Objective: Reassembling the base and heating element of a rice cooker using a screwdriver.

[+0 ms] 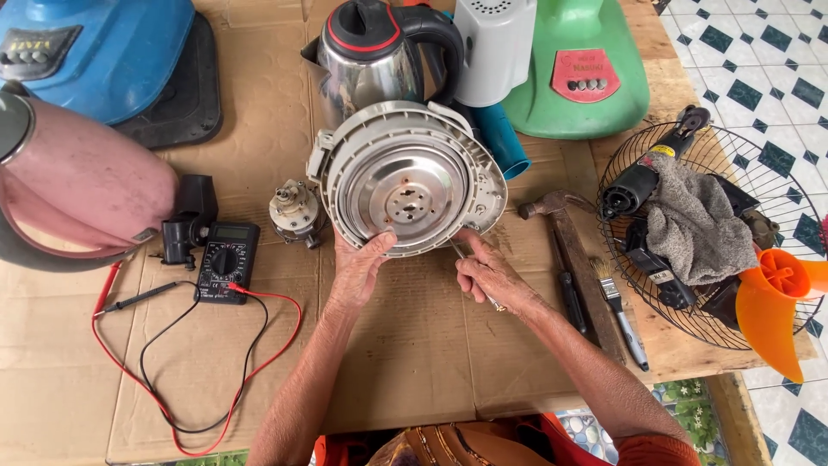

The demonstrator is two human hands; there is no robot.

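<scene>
Working over the cardboard sheet [405, 345], I have the upturned kettle base [405, 177] tipped toward me at its middle, everything else placed around it. Largest first: the pink kettle [86, 181] lies well to its left, the steel kettle [371, 60] stands just behind it, the wire fan guard [776, 336] sits far to its right. My left hand [358, 267] pinches the base's lower rim, thumb on the grey ring. My right hand [492, 276] is closed around a thin screwdriver [457, 250], tip at the rim. By my judgement the base is still assembled, its steel plate in place, so opening looks barely begun. The multimeter [226, 261] rests left of the base, leads trailing.
</scene>
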